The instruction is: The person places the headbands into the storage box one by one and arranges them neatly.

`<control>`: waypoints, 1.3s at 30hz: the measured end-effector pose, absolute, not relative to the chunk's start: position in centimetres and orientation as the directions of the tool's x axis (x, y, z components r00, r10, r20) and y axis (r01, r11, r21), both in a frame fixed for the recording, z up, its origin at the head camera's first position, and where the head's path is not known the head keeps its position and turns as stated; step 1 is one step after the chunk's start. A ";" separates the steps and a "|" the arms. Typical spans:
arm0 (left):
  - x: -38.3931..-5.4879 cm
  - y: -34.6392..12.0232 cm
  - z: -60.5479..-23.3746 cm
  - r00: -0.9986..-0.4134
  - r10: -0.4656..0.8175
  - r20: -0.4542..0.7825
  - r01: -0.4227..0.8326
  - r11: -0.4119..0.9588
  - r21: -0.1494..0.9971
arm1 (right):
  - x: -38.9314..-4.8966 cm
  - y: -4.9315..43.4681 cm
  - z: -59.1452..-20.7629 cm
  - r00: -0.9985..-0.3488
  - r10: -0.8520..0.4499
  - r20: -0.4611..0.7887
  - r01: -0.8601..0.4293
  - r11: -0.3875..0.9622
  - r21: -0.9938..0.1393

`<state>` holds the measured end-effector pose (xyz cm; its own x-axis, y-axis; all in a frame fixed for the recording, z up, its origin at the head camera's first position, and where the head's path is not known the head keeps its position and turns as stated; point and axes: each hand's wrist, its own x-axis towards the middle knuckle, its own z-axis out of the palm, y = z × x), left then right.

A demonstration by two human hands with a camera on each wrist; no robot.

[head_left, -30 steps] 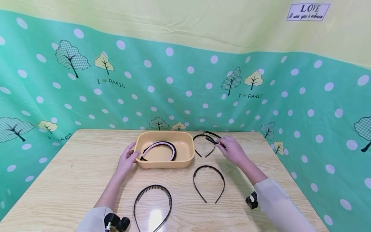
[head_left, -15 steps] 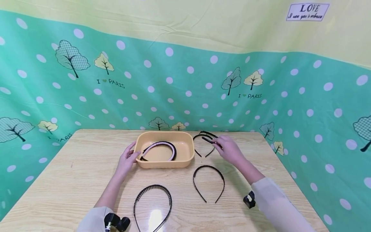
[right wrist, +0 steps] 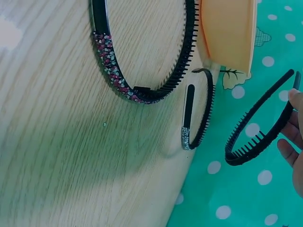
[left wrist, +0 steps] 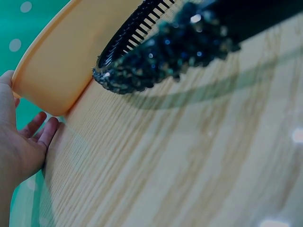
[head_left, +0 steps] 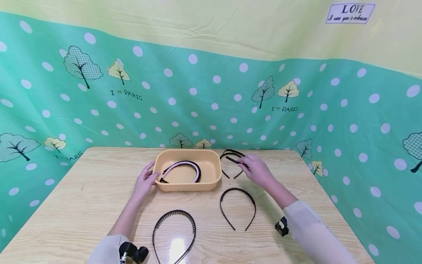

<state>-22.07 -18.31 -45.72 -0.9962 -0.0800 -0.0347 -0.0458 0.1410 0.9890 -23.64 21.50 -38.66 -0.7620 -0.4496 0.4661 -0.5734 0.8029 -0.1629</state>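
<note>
My left hand [head_left: 145, 179] holds the left wall of a pale orange plastic box [head_left: 188, 187], thumb over the rim, fingers along the outside. Inside lie a pink headband [head_left: 173, 168] and a black toothed one. In my right hand [head_left: 257, 170] I grip one leg of a black toothed headband [right wrist: 255, 151], raised just right of the box. Behind it, a headband with a silver-jewelled side [right wrist: 186, 137] lies on the table.
On the wooden table [head_left: 92, 190], a red-and-silver-jewelled headband [right wrist: 111, 66] lies right of centre. One with dark blue crystals [left wrist: 165, 56] lies nearer the front. A green dotted curtain [head_left: 204, 110] hangs behind the table.
My right hand has moved a little left toward the box, carrying the black headband. My left hand and the box have stayed put.
</note>
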 end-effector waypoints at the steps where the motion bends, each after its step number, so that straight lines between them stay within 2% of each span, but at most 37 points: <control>1: -21.8 -18.2 -45.4 -0.996 -0.080 -0.034 -0.045 0.143 0.989 | -23.6 21.4 -38.6 -0.763 -0.452 0.462 -0.573 0.803 -0.162; 5: -21.3 -17.9 -44.7 -0.997 -0.079 -0.028 -0.039 0.145 0.989 | -23.6 21.0 -38.4 -0.765 -0.455 0.456 -0.574 0.802 -0.163; 11: -22.1 -18.4 -45.8 -0.996 -0.076 -0.036 -0.046 0.131 0.990 | -23.7 20.3 -38.3 -0.727 -0.482 0.489 -0.606 0.785 -0.128; 17: -22.9 -18.9 -47.2 -0.996 -0.076 -0.050 -0.059 0.121 0.991 | -23.8 19.7 -38.2 -0.740 -0.489 0.462 -0.599 0.792 -0.121; 28: -21.4 -18.1 -44.9 -0.997 -0.071 -0.031 -0.040 0.129 0.991 | -24.0 18.5 -38.2 -0.728 -0.513 0.455 -0.616 0.781 -0.104; 39: -21.7 -18.1 -45.3 -0.997 -0.077 -0.026 -0.036 0.129 0.991 | -23.9 17.1 -37.9 -0.683 -0.560 0.469 -0.659 0.749 -0.065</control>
<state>-21.68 -18.11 -45.35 -0.9967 -0.0772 -0.0259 -0.0358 0.1293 0.9910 -23.92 17.05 -37.93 -0.6827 -0.5600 0.4693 -0.6593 0.7491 -0.0651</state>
